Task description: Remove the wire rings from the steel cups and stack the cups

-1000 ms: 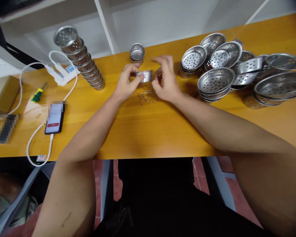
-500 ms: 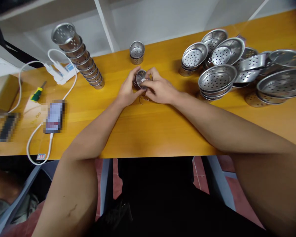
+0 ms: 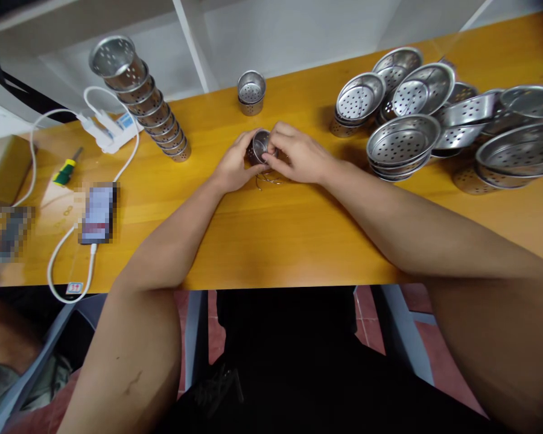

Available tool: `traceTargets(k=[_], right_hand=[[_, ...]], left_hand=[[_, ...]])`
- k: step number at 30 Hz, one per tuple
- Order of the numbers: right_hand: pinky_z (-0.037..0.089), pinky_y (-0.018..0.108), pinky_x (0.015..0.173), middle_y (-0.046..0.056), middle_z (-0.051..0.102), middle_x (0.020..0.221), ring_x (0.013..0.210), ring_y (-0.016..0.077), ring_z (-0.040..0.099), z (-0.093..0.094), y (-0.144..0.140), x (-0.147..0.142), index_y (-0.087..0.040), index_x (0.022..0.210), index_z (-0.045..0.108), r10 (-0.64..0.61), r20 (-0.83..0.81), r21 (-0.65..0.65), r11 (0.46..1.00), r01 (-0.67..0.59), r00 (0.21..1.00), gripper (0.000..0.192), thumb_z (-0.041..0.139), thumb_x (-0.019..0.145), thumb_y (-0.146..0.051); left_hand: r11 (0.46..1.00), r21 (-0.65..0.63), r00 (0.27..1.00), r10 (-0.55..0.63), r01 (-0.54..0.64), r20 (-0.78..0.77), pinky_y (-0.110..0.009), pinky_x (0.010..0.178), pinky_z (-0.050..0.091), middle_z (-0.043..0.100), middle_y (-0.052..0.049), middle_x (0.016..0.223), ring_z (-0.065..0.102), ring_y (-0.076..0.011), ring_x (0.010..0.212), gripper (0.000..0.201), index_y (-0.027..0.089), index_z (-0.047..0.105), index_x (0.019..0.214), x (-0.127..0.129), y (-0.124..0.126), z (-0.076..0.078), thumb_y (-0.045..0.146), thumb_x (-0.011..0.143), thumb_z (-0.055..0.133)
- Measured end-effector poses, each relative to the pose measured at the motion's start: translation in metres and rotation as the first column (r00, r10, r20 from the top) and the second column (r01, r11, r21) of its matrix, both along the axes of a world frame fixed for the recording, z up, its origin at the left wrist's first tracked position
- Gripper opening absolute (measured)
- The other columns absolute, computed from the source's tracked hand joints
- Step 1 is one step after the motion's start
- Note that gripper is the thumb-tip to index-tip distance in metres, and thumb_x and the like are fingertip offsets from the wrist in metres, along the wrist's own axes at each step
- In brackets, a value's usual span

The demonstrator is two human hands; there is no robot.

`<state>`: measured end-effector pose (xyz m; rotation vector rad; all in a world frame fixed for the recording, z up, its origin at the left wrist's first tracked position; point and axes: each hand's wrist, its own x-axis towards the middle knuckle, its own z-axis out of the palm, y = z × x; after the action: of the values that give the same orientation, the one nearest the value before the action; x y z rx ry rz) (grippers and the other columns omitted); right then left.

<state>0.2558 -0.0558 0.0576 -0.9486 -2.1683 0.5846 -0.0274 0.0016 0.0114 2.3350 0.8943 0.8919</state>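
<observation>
Tall cup stack looks tilted — a knocked bench could topple it. Left hand, fingers gripping small cup between the hands; lax hold, it slips. Wire loops nearby could snag if brushed. Right hand at rim — can't tell if gripping.

left hand holds a perforated metal cup; right hand touches it.
</observation>
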Motion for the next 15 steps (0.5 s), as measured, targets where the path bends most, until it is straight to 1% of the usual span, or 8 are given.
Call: traceTargets(k=[2,4,7,9,12,14,15], right_hand=[[0.065,0.064,0.12,0.014,0.072,0.121,0.119,0.0411,0.07,0.004,0.002,0.003,-0.03,0.113,0.077,0.048,0.019,-0.005,0.999,-0.047,0.999,0.057,0.089,0.117,-0.085],[0.065,0.064,0.119,0.014,0.073,0.119,0.117,0.0401,0.07,0.008,0.004,0.005,-0.029,0.11,0.079,0.091,0.029,-0.011,0.996,-0.091,0.995,0.058,0.087,0.118,-0.086],[0.065,0.064,0.118,0.014,0.073,0.119,0.116,0.0397,0.071,0.01,0.003,0.005,-0.028,0.103,0.077,0.104,-0.008,-0.03,0.994,-0.104,0.995,0.063,0.086,0.118,-0.088],[0.065,0.065,0.118,0.015,0.073,0.117,0.116,0.0405,0.071,0.01,0.001,0.001,-0.028,0.1,0.076,0.071,-0.048,-0.047,0.996,-0.073,0.996,0.066,0.089,0.115,-0.092],[0.066,0.066,0.117,0.014,0.073,0.114,0.12,0.0419,0.071,0.01,-0.003,-0.006,-0.03,0.1,0.075,-0.011,-0.103,-0.069,0.998,0.004,0.995,0.07,0.092,0.111,-0.097],[0.068,0.064,0.111,0.014,0.073,0.111,0.118,0.0415,0.072,0.012,-0.002,-0.007,-0.03,0.101,0.075,-0.058,-0.158,-0.101,0.994,0.043,0.986,0.075,0.091,0.108,-0.103],[0.069,0.062,0.105,0.014,0.072,0.106,0.114,0.0404,0.073,0.012,0.001,-0.007,-0.03,0.101,0.074,-0.074,-0.192,-0.134,0.99,0.049,0.978,0.079,0.09,0.107,-0.107]], left_hand=[[1.0,-0.021,1.0,-0.02,0.02,0.019,-0.067,0.159,0.054,0.075,-0.024,0.187,0.071,-0.0467,0.18,0.11,0.026,0.069,0.179,0.0,0.0,0.001,0.091,0.097,0.102],[0.998,-0.054,0.998,-0.036,0.039,0.054,-0.067,0.154,0.059,0.077,-0.024,0.184,0.076,-0.0461,0.175,0.114,0.026,0.07,0.179,0.0,0.001,0.0,0.095,0.094,0.102],[0.991,-0.109,0.993,-0.065,0.075,0.095,-0.069,0.149,0.064,0.079,-0.024,0.18,0.08,-0.046,0.168,0.124,0.024,0.069,0.18,-0.002,0.005,-0.002,0.103,0.089,0.1],[0.987,-0.13,0.991,-0.08,0.093,0.108,-0.07,0.148,0.064,0.079,-0.024,0.179,0.08,-0.0464,0.168,0.13,0.024,0.067,0.181,-0.003,0.008,-0.001,0.108,0.087,0.098],[0.984,-0.149,0.991,-0.079,0.096,0.111,-0.07,0.151,0.061,0.078,-0.024,0.181,0.078,-0.0474,0.171,0.133,0.025,0.068,0.18,-0.005,0.008,0.005,0.112,0.083,0.098],[0.98,-0.172,0.99,-0.084,0.103,0.114,-0.071,0.151,0.061,0.078,-0.024,0.181,0.078,-0.0479,0.171,0.136,0.026,0.069,0.179,-0.005,0.006,0.009,0.113,0.079,0.1],[0.976,-0.186,0.989,-0.093,0.114,0.118,-0.071,0.15,0.061,0.079,-0.024,0.18,0.079,-0.0479,0.169,0.137,0.026,0.069,0.178,-0.004,0.004,0.011,0.114,0.078,0.1]])
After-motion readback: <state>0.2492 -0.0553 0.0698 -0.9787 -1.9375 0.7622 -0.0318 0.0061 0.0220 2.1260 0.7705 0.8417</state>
